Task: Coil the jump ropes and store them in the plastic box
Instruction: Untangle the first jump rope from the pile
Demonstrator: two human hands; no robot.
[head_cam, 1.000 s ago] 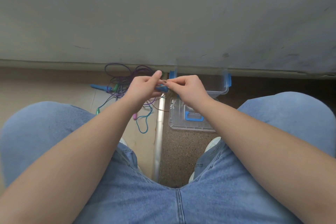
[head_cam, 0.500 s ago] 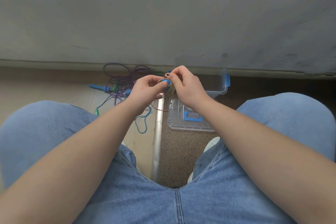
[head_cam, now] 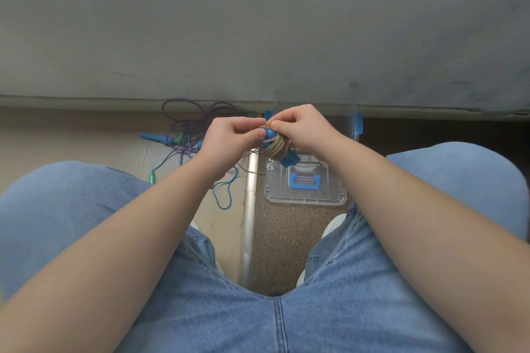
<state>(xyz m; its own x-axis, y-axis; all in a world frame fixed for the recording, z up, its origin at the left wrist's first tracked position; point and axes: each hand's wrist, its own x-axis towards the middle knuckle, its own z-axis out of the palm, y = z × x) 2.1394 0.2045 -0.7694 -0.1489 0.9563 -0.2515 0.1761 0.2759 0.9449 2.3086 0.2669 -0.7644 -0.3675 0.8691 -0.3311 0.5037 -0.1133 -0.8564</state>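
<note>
- Centrally, a tan jump rope is wound in tight turns around its blue handles, held in the air above the floor between the person's knees, just over the clear lid.
- Left hand: thumb and fingers pinch the upper end of the handles, steadying the bundle.
- Right hand: fingertips pinch the rope's free end at the top of the coil, apparently tucking or tying it off.
- Plastic box: transparent with blue latches, it stands open on the dark speckled floor behind the hands, against the grey wall; its contents are hidden by the hands.
- Progress, as a judgement: this first rope is nearly coiled and not yet stored. A loose tangle of purple and teal ropes, with a blue handle and a green one, lies on the pale floor to the left, untouched; most of the work remains.
- Compared with half a second ago: the bundle has swung from end-on to slanting, so the wound turns and lower handle ends are now exposed, and the right hand has shifted to the coil's top.
</note>
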